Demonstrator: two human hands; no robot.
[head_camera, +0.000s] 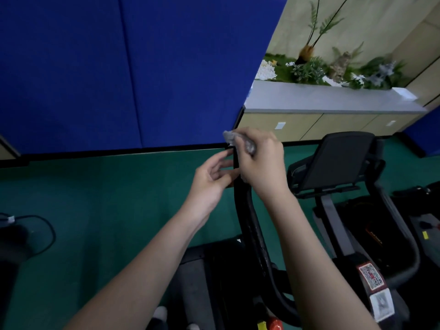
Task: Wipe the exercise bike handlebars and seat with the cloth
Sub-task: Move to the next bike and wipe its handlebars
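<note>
A black exercise bike handlebar (247,210) rises from the bottom centre to about mid-frame. My right hand (262,160) grips a small grey cloth (232,136) and holds it against the top end of that bar. My left hand (212,179) sits just left of the bar with relaxed, slightly curled fingers near it; whether they touch it I cannot tell. The bike's black console (333,160) stands to the right. A seat is not in view.
A blue partition (119,67) stands behind, on a green carpet (95,198). A grey-topped cabinet (321,98) with plants sits at the back right. A black cable (45,229) lies on the floor at left. Bike frame with stickers (371,277) fills the lower right.
</note>
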